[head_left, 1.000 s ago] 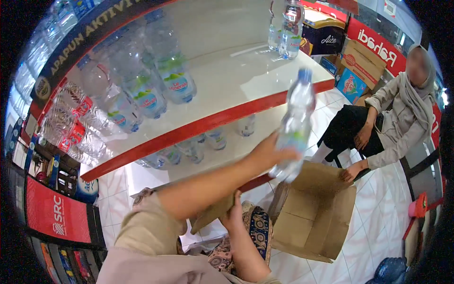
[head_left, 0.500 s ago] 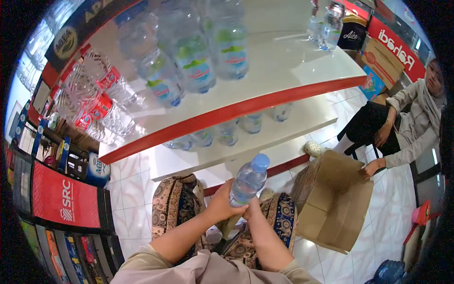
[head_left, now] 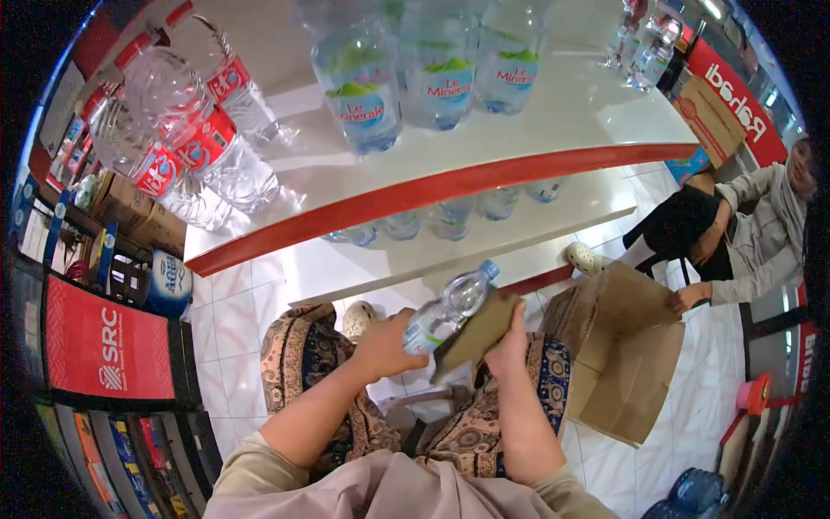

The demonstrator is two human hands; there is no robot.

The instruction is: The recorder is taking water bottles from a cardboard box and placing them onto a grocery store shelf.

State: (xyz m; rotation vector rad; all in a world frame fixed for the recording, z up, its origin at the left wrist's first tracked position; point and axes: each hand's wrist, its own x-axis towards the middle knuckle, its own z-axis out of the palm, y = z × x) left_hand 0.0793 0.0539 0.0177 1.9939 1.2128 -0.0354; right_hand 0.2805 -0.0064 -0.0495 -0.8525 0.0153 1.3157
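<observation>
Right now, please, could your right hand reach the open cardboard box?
Probably yes: the cardboard box stands open just beside the right knee, though the right hand holds a flat brown piece.

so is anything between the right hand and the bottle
Yes: the brown piece gripped in the right hand stands between that hand and the bottle, along the bottle's right side. The left hand holds the bottle directly.
</observation>
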